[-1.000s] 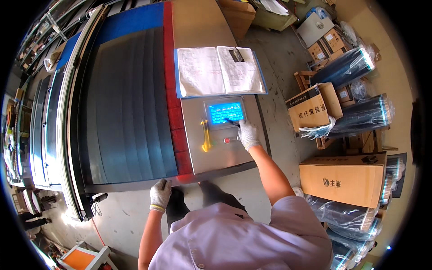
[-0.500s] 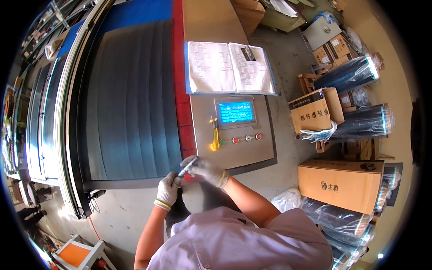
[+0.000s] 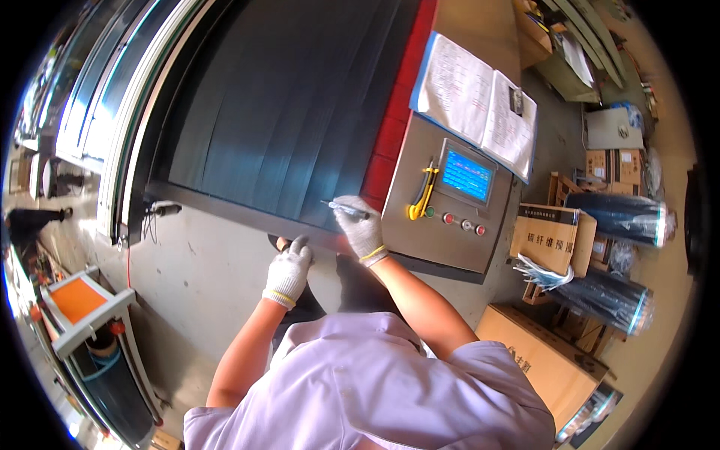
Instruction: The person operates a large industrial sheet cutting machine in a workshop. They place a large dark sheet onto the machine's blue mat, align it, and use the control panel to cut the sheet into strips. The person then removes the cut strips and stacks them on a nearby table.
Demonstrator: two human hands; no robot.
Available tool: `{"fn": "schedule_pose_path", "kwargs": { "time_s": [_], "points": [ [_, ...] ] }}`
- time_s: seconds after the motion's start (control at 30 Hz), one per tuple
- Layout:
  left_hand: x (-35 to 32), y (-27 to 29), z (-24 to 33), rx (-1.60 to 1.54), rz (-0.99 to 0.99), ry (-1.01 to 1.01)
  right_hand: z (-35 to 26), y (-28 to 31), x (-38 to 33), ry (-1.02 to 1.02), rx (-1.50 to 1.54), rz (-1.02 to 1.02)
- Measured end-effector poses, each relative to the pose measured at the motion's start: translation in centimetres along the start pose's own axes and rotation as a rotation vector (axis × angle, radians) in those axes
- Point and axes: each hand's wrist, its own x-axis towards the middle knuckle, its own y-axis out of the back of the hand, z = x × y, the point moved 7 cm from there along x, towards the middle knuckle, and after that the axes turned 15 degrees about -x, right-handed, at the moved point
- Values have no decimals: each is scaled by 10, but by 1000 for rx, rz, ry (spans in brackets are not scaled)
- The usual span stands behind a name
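One pen-like tool (image 3: pixel 346 208) in curled right fingers (image 3: pixel 348 223), tip leftward; left fingers (image 3: pixel 301 247) bent, hold unclear.

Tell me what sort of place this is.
Probably a factory workshop: dark sheets cover a wide machine bed, a lit blue control screen sits beside it, and plastic-wrapped dark rolls lie near cardboard boxes.

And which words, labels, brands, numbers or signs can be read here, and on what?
Open brown box: large dark characters, not quoted here.
Long brown carton: dark printed marks, not quoted.
Blue screen: rows of text, too small to read.
Open binder pages: text, too small to read.
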Motion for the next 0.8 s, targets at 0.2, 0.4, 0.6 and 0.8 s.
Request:
{"fn": "schedule_pose_path", "kwargs": {
  "time_s": [0.2,0.4,0.6,0.8],
  "points": [
    [9,-25,-4,208,-72,-39,2,-33,-14,63,-185,-84],
    [13,-30,-10,120,-112,73,16,-33,-12,74,-137,18],
    [14,-30,-13,93,-124,110,-2,-33,-9,158,-328,-75],
    [12,-25,-16,129,-136,66,-12,-35,-1,91,-312,-56]
  ]
}}
